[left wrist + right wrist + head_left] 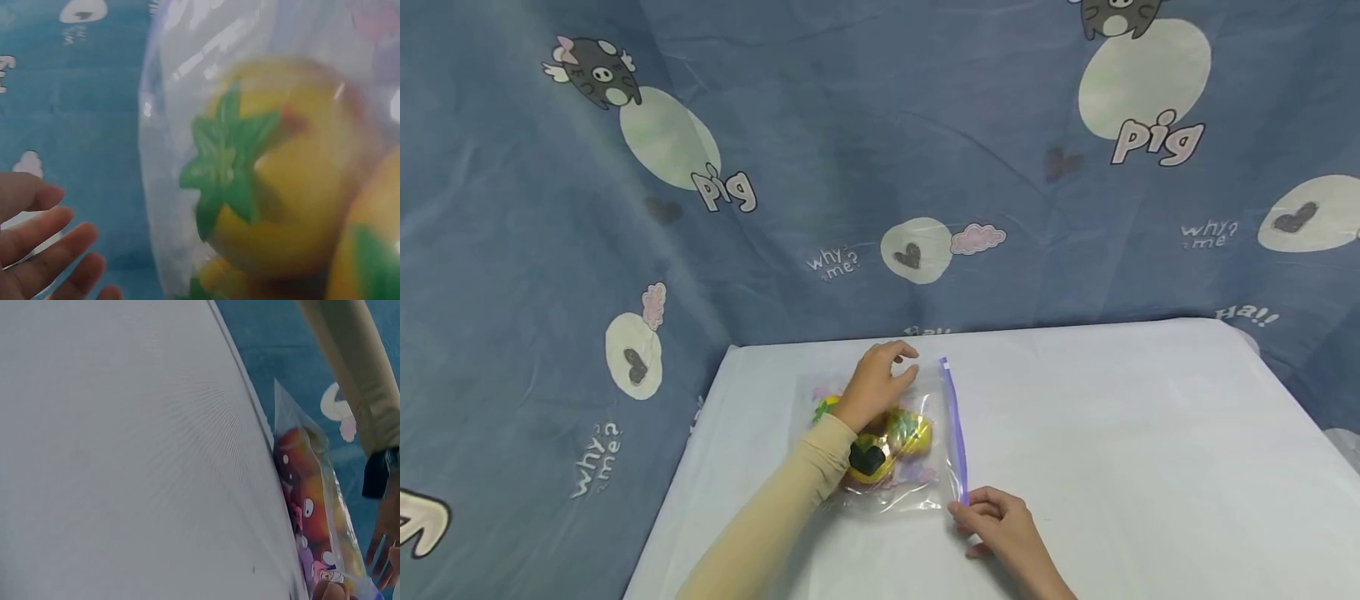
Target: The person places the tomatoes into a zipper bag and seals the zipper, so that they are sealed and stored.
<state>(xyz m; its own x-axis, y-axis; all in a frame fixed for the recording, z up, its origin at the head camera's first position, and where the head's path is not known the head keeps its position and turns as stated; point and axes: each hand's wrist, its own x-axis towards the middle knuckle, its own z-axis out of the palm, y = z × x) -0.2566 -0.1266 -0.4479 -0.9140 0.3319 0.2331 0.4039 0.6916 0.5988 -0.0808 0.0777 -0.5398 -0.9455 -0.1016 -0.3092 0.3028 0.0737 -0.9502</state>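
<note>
A clear zip bag (pixel 917 498) lies on the white table with a purple zip strip (pixel 958 429) along its right side. Inside are several round yellow fruits (pixel 910 432); in the left wrist view, one fruit (pixel 294 181) shows a green star-shaped leaf top. My left hand (pixel 880 382) hovers over the upper part of the bag, fingers loosely bent and holding nothing. Its fingers (pixel 47 265) appear spread in its own wrist view. At the strip's near end, my right hand (pixel 1006 527) pinches the bag's corner between thumb and fingers.
The white table (pixel 1112 467) extends to the right of the bag. Behind it and along the left hangs a blue cloth (pixel 820 150) with pig prints. My left forearm in a beige sleeve (pixel 775 517) crosses over the bag's lower left part.
</note>
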